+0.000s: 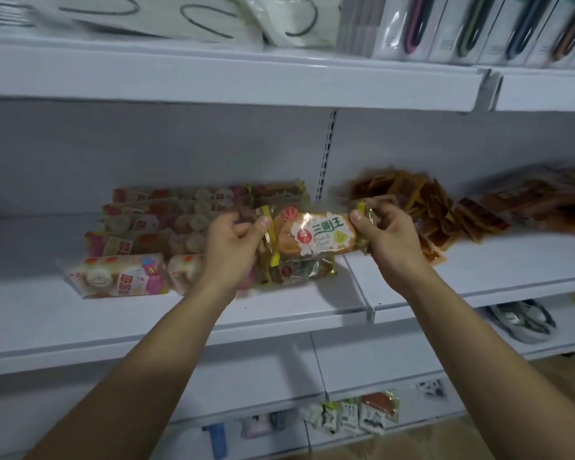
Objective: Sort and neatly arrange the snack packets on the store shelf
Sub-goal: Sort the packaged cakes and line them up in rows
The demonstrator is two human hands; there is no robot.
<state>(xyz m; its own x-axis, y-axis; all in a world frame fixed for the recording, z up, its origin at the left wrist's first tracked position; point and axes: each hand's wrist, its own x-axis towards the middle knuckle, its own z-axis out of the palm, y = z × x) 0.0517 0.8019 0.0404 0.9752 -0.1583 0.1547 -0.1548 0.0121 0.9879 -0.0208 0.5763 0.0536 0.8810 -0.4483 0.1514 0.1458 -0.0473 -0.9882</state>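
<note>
Shop — white shelf (186,313), snack packets (120,277), boxed goods (478,31)

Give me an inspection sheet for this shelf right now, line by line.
Surface: white middle shelf, bare at the front.
Job's things: French-flavour bread packet held above yellow-edged packets; pink cake packets in rows on the left; brown snack packets heaped on the right.
Clutter: nothing seen.
Grippers: left hand and right hand pinch the bread packet's ends.
Cables: nothing seen.
Surroundings: boxed goods above; small packets below.
</note>
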